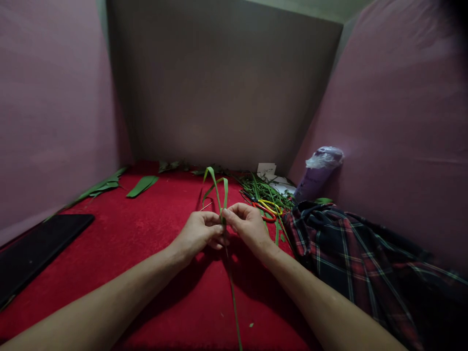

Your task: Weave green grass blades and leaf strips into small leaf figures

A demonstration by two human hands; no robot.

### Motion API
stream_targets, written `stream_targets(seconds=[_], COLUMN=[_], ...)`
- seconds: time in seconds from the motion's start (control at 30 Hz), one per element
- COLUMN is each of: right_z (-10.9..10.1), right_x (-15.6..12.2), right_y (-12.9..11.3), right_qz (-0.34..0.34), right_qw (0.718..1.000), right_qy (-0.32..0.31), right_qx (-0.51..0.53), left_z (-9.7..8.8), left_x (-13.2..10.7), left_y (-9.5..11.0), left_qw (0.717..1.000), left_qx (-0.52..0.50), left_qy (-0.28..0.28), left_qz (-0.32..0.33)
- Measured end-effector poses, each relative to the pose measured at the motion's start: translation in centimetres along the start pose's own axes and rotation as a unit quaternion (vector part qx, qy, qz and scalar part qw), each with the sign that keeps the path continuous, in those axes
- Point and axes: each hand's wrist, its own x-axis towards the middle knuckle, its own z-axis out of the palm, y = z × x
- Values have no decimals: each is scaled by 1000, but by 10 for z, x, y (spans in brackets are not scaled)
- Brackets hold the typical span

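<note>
Long green leaf strips point(224, 190) rise from between my two hands and bend over at the top. A thin tail of leaf hangs below my fingers toward the front. My left hand point(203, 229) is closed, its thumb and fingers pinching the strips from the left. From the right, my right hand point(246, 222) pinches the same strips slightly higher, fingertips close to those of my left. The exact spot where the strips meet is partly hidden by my fingers.
Scissors point(266, 210) with red and yellow handles lie by a heap of cut leaves point(261, 187). A purple container point(314, 178) and plaid cloth point(347, 243) are at right. Broad leaves point(142, 186) and a black flat object point(44, 253) lie left on red cloth point(146, 234).
</note>
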Motion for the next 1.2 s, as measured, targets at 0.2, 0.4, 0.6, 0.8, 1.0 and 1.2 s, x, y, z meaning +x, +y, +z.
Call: stream_targets(seconds=[0.2,0.4,0.6,0.8,1.0,1.2], right_z=[-2,-1,-2,-1,3,8], right_x=[2,3,5,2,-3,-11], right_y=[6,7,15,7,5,7], right_qz=[5,18,11,9,4,8], right_qw=[998,997,997,996,992,985], right_qy=[54,57,56,59,3,-43], right_qx=[-16,-47,-56,-62,-127,-165], left_z=[-1,0,0,-5,-13,-14], left_x=[1,5,3,4,6,6], left_y=[-1,-6,-3,-3,-3,-1], left_qw=[1000,999,999,1000,998,996], left_qx=[12,46,41,-1,-44,-62], left_qy=[12,18,9,10,41,63], left_qz=[-19,0,-16,-25,-25,-25])
